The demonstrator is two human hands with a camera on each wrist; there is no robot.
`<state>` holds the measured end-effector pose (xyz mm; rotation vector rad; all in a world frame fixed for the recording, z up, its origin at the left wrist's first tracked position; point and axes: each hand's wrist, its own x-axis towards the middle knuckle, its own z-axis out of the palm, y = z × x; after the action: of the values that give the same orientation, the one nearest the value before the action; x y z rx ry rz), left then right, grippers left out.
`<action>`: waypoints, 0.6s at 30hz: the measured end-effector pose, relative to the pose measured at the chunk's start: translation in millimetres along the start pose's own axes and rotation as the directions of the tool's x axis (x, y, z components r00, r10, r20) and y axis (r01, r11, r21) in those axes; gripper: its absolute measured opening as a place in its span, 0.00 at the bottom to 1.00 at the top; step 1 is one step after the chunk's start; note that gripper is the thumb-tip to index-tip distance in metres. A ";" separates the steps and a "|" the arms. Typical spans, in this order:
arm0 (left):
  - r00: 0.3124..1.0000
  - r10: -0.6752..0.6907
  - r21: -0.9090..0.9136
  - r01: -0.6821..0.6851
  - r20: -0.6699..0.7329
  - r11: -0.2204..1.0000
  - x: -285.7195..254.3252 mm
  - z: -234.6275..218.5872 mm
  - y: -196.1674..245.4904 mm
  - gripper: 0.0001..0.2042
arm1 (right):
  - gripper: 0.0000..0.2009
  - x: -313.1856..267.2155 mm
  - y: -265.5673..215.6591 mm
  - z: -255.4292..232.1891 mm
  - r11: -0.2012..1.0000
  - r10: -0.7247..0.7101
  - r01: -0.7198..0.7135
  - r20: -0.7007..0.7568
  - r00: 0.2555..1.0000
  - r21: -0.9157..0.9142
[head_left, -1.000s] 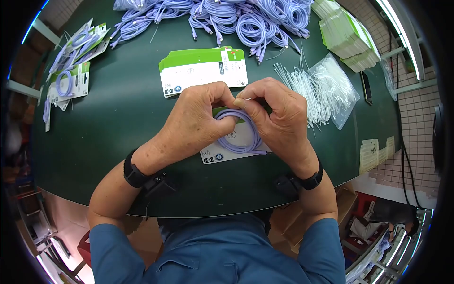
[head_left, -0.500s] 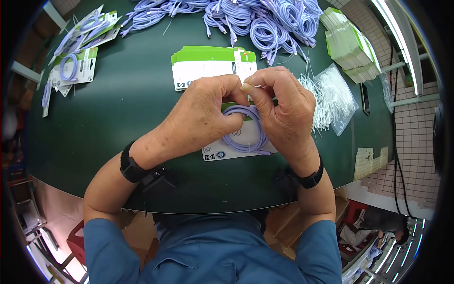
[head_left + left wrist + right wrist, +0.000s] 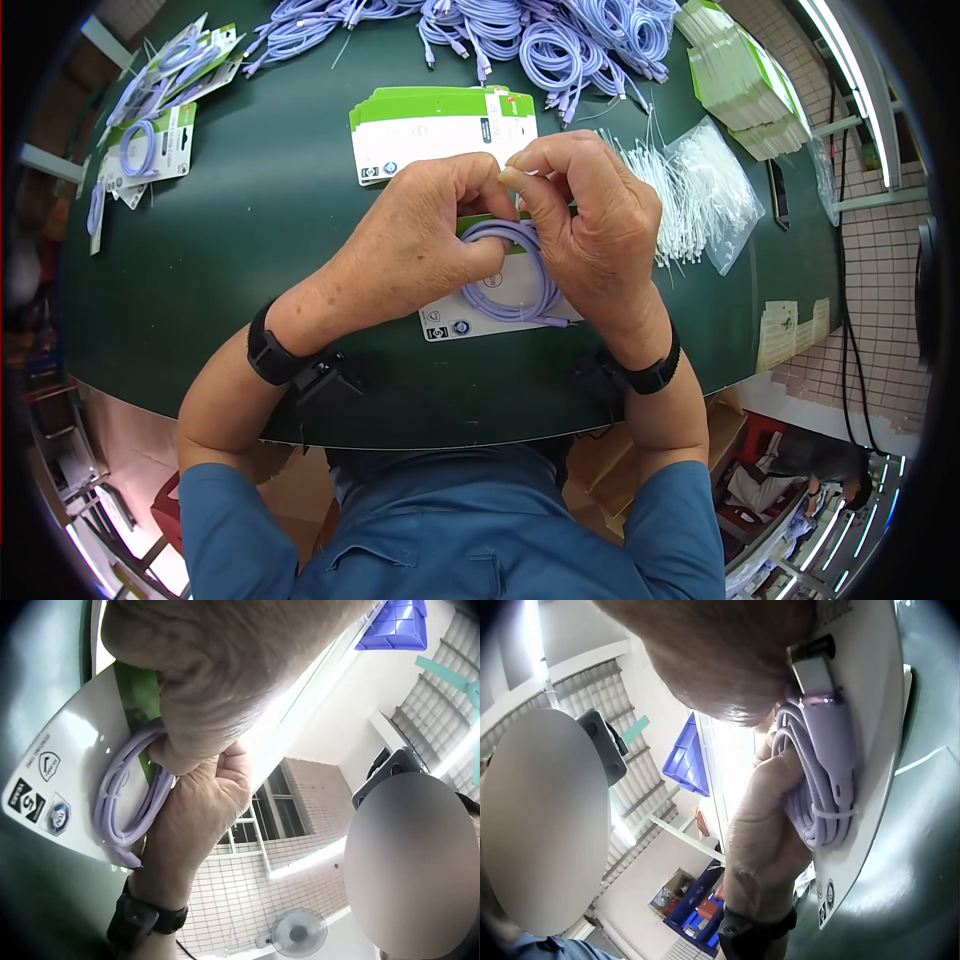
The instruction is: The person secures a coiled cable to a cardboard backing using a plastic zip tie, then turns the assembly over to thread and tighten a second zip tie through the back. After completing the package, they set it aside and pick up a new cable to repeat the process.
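In the head view, my left hand [image 3: 405, 235] holds a coiled lilac USB cable [image 3: 548, 285] against a white and green packaging card [image 3: 445, 318]. Its thumb lies inside the ring of the coil. Just beyond the left fingertips, the thumb and forefinger of my right hand [image 3: 605, 215] pinch a thin white cable tie [image 3: 531, 173], of which a small piece shows. The right wrist view shows a metal plug [image 3: 825, 735] lying along the card, with a tie [image 3: 834, 814] around the coil's strands. The left wrist view has the cable [image 3: 111, 814] looped over the printed card front.
Ahead of my hands lies a fanned stack of cards [image 3: 440, 125]. Loose white ties [image 3: 665, 200] spill from a plastic bag [image 3: 730, 190] at right. Lilac cables [image 3: 560, 55] are heaped at the back, carded cables [image 3: 155, 140] at left, more cards [image 3: 740, 85] back right.
My right fingertips have moved up and away from the left fingertips, still pinching the white tie. The left hand keeps its hold on cable and card. The head view has shifted slightly.
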<state>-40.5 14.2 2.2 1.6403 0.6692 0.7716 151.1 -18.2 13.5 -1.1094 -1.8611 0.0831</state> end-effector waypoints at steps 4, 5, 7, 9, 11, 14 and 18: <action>0.999 -0.042 0.014 0.042 -0.001 0.999 -0.5 0.7 0.5 0.08 | 0.08 -0.9 1.6 1.2 1.000 -0.005 0.005 -0.003 1.000 0.002; 0.999 -0.038 0.013 0.038 -0.001 0.999 -0.5 1.0 0.0 0.08 | 0.08 -1.0 1.7 1.3 1.000 -0.005 0.005 -0.003 1.000 -0.001; 1.000 -0.028 0.011 0.028 -0.003 1.000 -0.4 1.5 -1.0 0.08 | 0.08 -1.3 2.3 1.5 1.000 -0.006 0.006 -0.004 1.000 -0.004; 0.999 -0.035 0.013 0.036 -0.002 0.999 -0.6 1.5 0.0 0.08 | 0.08 -2.1 2.7 1.9 1.000 0.007 -0.007 -0.009 1.000 0.001; 0.999 -0.052 0.018 0.052 0.000 0.999 -0.5 1.4 1.1 0.08 | 0.08 -2.4 3.1 2.2 1.000 0.014 -0.014 -0.011 1.000 0.005; 0.999 -0.054 0.033 0.054 0.000 0.998 -0.3 0.9 -0.2 0.08 | 0.08 -2.8 3.7 3.3 1.000 -0.001 0.001 -0.017 1.000 -0.001; 0.999 -0.044 0.040 0.044 -0.002 0.998 -0.1 1.8 -4.6 0.08 | 0.08 -3.7 3.7 4.5 1.000 0.005 -0.005 -0.014 1.000 -0.013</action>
<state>-39.3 13.9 -2.6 1.6561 0.7236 0.7311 150.8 -17.0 6.7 -1.1211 -1.8495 0.0658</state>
